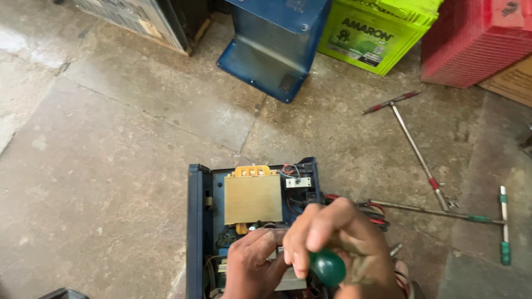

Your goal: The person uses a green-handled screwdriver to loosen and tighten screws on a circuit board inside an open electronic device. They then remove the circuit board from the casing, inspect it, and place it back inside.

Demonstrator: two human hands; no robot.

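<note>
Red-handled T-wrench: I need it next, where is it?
The red-handled T-wrench lies on the stone floor, right of the open blue case, just above the green-handled T-wrench.

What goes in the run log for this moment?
right hand: grips green-handled screwdriver | left hand: inside open blue case | transformer: in place

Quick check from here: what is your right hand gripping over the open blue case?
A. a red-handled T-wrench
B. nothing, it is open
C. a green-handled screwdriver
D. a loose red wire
C: the right hand is closed around the round green handle of a screwdriver above the open blue case, while the red-handled T-wrench lies untouched on the floor.
</note>
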